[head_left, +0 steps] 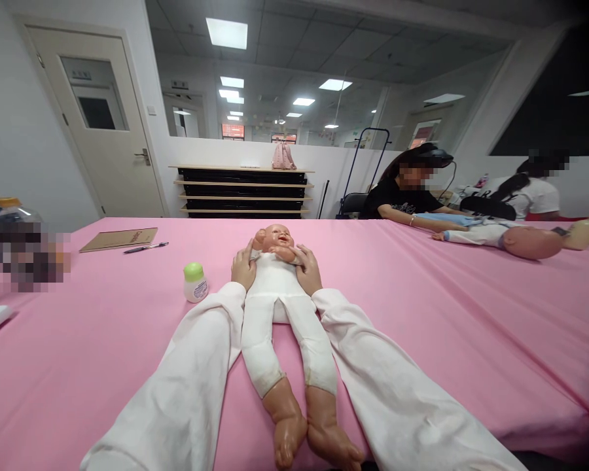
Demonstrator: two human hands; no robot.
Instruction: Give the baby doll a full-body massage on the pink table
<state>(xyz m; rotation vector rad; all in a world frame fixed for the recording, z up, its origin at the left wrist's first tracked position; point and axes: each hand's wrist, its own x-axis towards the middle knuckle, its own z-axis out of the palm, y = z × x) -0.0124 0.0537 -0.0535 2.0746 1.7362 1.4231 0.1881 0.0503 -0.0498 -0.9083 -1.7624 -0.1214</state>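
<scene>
On its back on the pink cloth lies a baby doll [277, 281] with a white fabric body, its head away from me and its brown feet toward me. My left hand [244, 265] is at the doll's upper side on the left, holding it by the arm. On the opposite side, my right hand [308, 269] grips around the other arm, its thumb side near the doll's chest. Both of the doll's forearms are bent up beside its face. A small white bottle with a green cap [195, 282] stands left of my left hand.
A brown notebook [118, 239] and a pen [146, 248] lie on the pink-covered table [412, 314] at the far left. Across at the right, a person in black [402, 193] handles another doll [530, 241] near a yellowish bottle [586, 232]. Black shelving [243, 190] stands behind.
</scene>
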